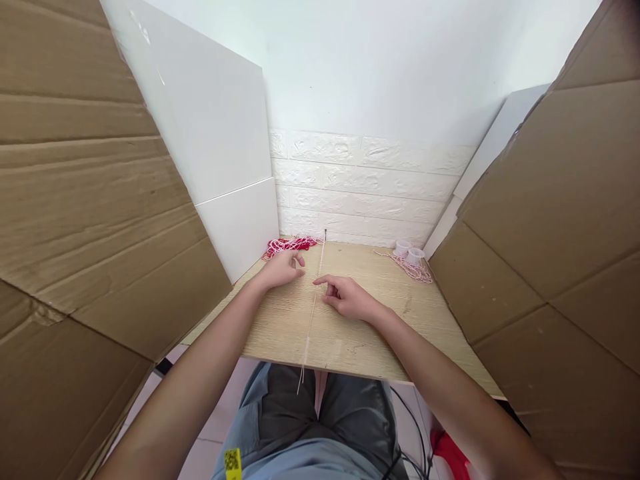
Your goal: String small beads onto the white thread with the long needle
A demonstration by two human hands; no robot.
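A thin pale cord (312, 313) runs from a small dark nail (325, 231) at the back of the wooden table (370, 347) to the front edge, where its loose ends hang over. Just left of the cord is my left hand (283, 269), fingers curled and apart, with nothing visible between them. My right hand (346, 296) is at the cord's right side, index finger stretched toward it and the other fingers bent; whether it touches the cord is too small to tell. Red and pink-white cords (290, 247) lie bundled behind my left hand.
At the back right are clear plastic cups (415, 256) and a pink cord bundle (413, 270). Cardboard panels (100, 180) flank the table on both sides, and a white brick-patterned wall (365, 190) stands behind. Black cables (417, 427) hang below the right front.
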